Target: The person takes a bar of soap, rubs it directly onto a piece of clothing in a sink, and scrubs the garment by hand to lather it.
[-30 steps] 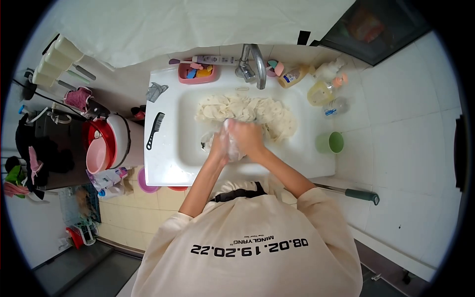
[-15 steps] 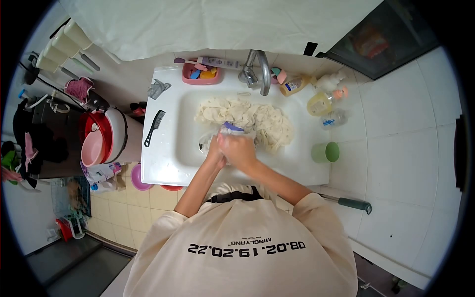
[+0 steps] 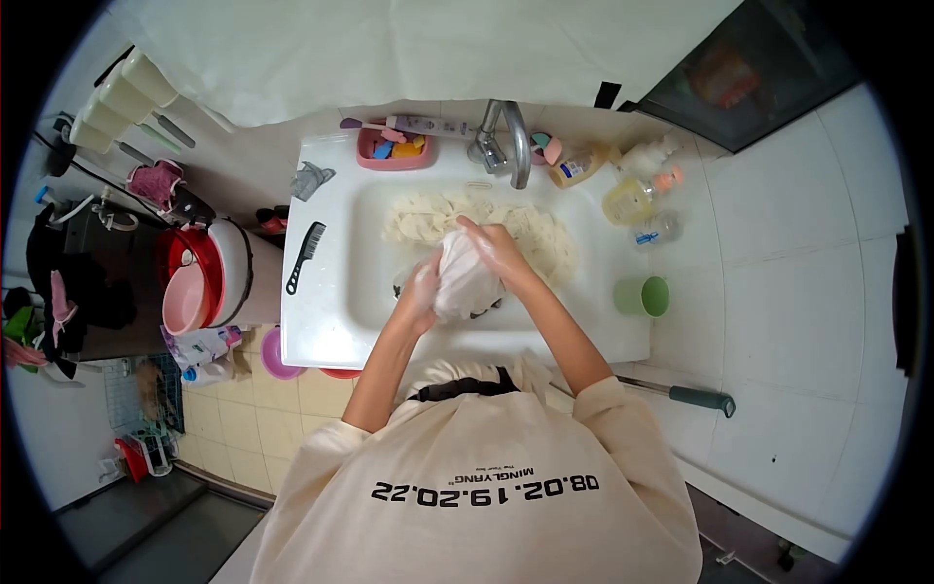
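A wet white cloth is bunched between my two hands over the front of the white sink. My left hand grips its left side, and my right hand has hold of its upper right side. Behind them, a long heap of cream cloth lies in the basin. Something dark shows just under the held cloth; I cannot make out what it is.
A black comb, a grey cloth and a pink tray rest on the rim. The faucet stands at the back. Bottles and a green cup are on the right.
The white cloth, mostly covered by my clasped hands half a second ago, is now spread into a larger bundle. My hands have moved apart. The purple part seen then no longer shows.
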A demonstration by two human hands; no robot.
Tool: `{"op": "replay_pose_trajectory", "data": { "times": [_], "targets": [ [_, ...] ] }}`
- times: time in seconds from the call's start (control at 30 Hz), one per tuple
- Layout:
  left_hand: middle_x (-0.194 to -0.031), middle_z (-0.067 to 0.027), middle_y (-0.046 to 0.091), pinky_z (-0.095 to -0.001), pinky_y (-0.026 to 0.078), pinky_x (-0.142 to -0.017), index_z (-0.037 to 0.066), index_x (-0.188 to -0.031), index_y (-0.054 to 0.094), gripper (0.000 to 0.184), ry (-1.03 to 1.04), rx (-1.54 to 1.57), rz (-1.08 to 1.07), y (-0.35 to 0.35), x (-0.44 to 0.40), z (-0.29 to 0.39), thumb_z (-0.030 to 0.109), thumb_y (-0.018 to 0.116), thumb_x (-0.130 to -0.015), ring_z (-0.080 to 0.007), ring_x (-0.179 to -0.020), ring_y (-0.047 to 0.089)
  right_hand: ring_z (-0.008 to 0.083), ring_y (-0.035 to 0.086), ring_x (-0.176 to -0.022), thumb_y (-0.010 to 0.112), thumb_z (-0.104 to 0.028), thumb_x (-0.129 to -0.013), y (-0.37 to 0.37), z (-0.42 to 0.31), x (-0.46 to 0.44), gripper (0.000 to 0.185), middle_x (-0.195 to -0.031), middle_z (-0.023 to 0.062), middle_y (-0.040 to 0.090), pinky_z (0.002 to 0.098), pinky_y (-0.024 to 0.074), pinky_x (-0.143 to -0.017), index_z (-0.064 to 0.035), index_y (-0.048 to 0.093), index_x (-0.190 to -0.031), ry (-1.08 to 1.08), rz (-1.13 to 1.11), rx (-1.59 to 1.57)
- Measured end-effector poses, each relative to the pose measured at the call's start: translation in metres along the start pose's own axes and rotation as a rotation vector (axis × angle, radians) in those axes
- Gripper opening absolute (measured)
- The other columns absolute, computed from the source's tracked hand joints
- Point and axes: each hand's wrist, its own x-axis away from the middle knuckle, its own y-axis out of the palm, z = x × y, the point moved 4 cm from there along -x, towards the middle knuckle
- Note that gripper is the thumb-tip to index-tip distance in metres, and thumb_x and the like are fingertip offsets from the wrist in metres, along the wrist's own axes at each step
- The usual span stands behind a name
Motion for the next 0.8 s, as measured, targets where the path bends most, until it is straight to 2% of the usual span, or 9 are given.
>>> {"op": "replay_pose_trajectory", "data": {
  "times": [0.07, 0.2, 0.23, 0.27, 0.33, 0.4, 0.5, 0.67, 0.8],
  "targets": [
    [-0.101, -0.008, 0.053, -0.0284, 0.046, -0.072, 0.001, -0.112, 0.043, 0.04, 0.033, 0.06, -0.011, -0.001, 0.003, 0.011, 0.033, 0.035, -0.087, -0.0173, -0.089, 0.054, 0.0085, 0.039, -0.053, 0.055, -0.038, -0.076, 0.006, -0.003, 0.009, 0.039, -0.052, 0.0053, 0.046, 0.029, 0.036, -0.05, -0.0012, 0.053, -0.065, 0.04, -0.017, -0.221],
    [-0.093, -0.0061, 0.056, -0.0251, 0.047, -0.066, 0.002, -0.109, 0.045, 0.04, 0.056, 0.178, 0.099, -0.007, -0.013, -0.007, 0.034, 0.038, -0.086, -0.0176, -0.078, 0.057, 0.0164, 0.047, -0.046, 0.055, -0.031, -0.077, 0.034, -0.027, 0.053, 0.033, -0.052, 0.0081, 0.048, 0.03, 0.0394, -0.048, -0.0039, 0.05, -0.059, -0.476, 0.027, 0.426],
    [-0.091, -0.0044, 0.055, -0.0272, 0.047, -0.067, 0.004, -0.107, 0.047, 0.037, 0.129, 0.661, -0.578, -0.032, -0.046, -0.041, 0.034, 0.039, -0.086, -0.0171, -0.08, 0.056, 0.018, 0.049, -0.044, 0.053, -0.029, -0.078, 0.039, -0.034, 0.058, 0.032, -0.052, 0.0081, 0.049, 0.029, 0.0391, -0.043, -0.0053, 0.047, -0.057, -0.701, 0.191, 0.667],
    [-0.091, -0.0044, 0.055, -0.0272, 0.047, -0.067, 0.004, -0.107, 0.047, 0.037, 0.122, 0.658, -0.579, -0.009, -0.03, -0.03, 0.034, 0.039, -0.086, -0.0171, -0.08, 0.056, 0.0196, 0.051, -0.042, 0.051, -0.026, -0.079, 0.043, -0.037, 0.065, 0.032, -0.051, 0.0081, 0.05, 0.0281, 0.0388, -0.039, -0.0067, 0.045, -0.054, -0.921, 0.361, 0.909],
    [-0.096, -0.0054, 0.053, -0.0282, 0.046, -0.071, 0.005, -0.107, 0.046, 0.037, 0.047, 0.224, 0.125, 0.012, -0.005, -0.027, 0.034, 0.041, -0.086, -0.0165, -0.084, 0.055, 0.0232, 0.052, -0.042, 0.054, -0.022, -0.074, 0.032, -0.022, 0.037, 0.023, -0.048, 0.0107, 0.048, 0.0337, 0.0396, -0.039, -0.0051, 0.05, -0.058, -0.861, 0.425, 0.947],
    [-0.107, -0.0072, 0.05, -0.0286, 0.045, -0.076, 0.005, -0.11, 0.043, 0.04, 0.087, 0.107, 0.094, 0.006, -0.004, -0.028, 0.037, 0.041, -0.085, -0.0163, -0.092, 0.052, 0.0222, 0.051, -0.04, 0.053, -0.018, -0.073, 0.022, -0.023, 0.028, 0.017, -0.046, 0.0096, 0.047, 0.0324, 0.0389, -0.037, -0.0064, 0.051, -0.061, -0.668, 0.512, 0.818],
    [-0.101, -0.0063, 0.051, -0.0308, 0.046, -0.072, 0.008, -0.11, 0.043, 0.042, 0.057, 0.104, 0.158, 0.005, 0.004, -0.015, 0.042, 0.039, -0.085, -0.0159, -0.09, 0.052, 0.0221, 0.051, -0.041, 0.051, -0.015, -0.074, 0.048, -0.034, 0.07, 0.016, -0.047, 0.0092, 0.048, 0.0312, 0.0382, -0.036, -0.0051, 0.051, -0.062, -0.873, 0.395, 0.954],
    [-0.087, -0.0013, 0.054, -0.0281, 0.045, -0.062, 0.009, -0.102, 0.048, 0.035, -0.002, 0.002, 0.085, 0.011, 0.001, -0.018, 0.038, 0.042, -0.085, -0.0128, -0.078, 0.053, 0.0215, 0.05, -0.04, 0.05, -0.017, -0.074, 0.022, -0.035, 0.042, 0.019, -0.047, 0.0082, 0.047, 0.0312, 0.0378, -0.036, -0.007, 0.049, -0.058, -0.7, 0.475, 0.936],
    [-0.084, -0.0003, 0.054, -0.0285, 0.045, -0.062, 0.009, -0.1, 0.048, 0.035, 0.031, 0.168, 0.173, -0.001, 0.002, -0.018, 0.039, 0.041, -0.085, -0.0117, -0.075, 0.052, 0.0197, 0.049, -0.035, 0.047, -0.019, -0.08, 0.038, -0.038, 0.061, 0.031, -0.041, 0.0068, 0.047, 0.0293, 0.0386, -0.034, -0.009, 0.048, -0.051, -0.938, 0.456, 0.887]
  ]
}}
